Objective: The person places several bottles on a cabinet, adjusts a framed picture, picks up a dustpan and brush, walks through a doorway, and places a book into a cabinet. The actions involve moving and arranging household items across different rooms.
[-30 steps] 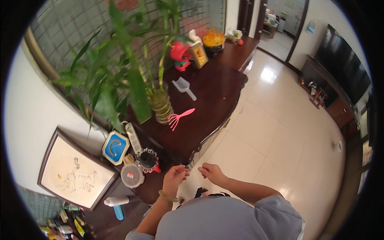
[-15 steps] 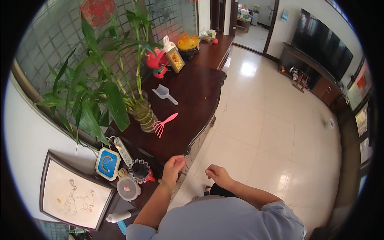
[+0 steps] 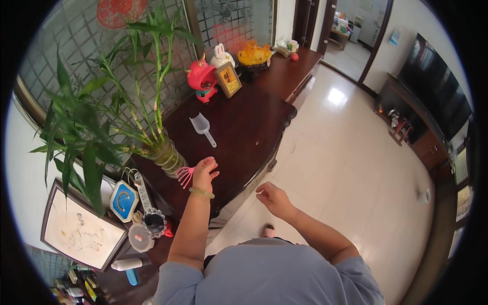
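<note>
Left hand: the left hand (image 3: pixel 204 174) sits left of the frame's centre, over the near part of the dark wooden table (image 3: pixel 244 127), fingers loosely curled and pointing toward the upper frame. A green bangle (image 3: pixel 202 192) circles the wrist.
Left hand state: it covers the handle of the pink rake (image 3: pixel 184 175); whether the fingers have closed on the handle cannot be told, as the hand hides it.
Pink rake position: only the tined head shows, touching the left edge of the left hand, just beside the base of the glass vase (image 3: pixel 165 157) holding the bamboo plant (image 3: pixel 101 117).
Pink rake axis: the tines fan toward the frame's left; the handle appears to run rightward under the hand, roughly level across the frame.
Right hand: the right hand (image 3: pixel 272 197) hangs right of centre, over the pale tiled floor (image 3: pixel 345 168), off the table edge. It holds nothing that can be seen; the fingers are half-curled with thumb and forefinger near each other.
Nearer hand: the left hand is on the rake; the right hand is well apart from it, toward the lower right.
Grey scoop: the grey scoop (image 3: pixel 202 128) lies above the left hand in the frame, apart from it, handle pointing toward the lower right.
Near clutter: a blue octagonal clock (image 3: pixel 122 201) and a framed picture (image 3: pixel 81 234) lie toward the lower left.
</note>
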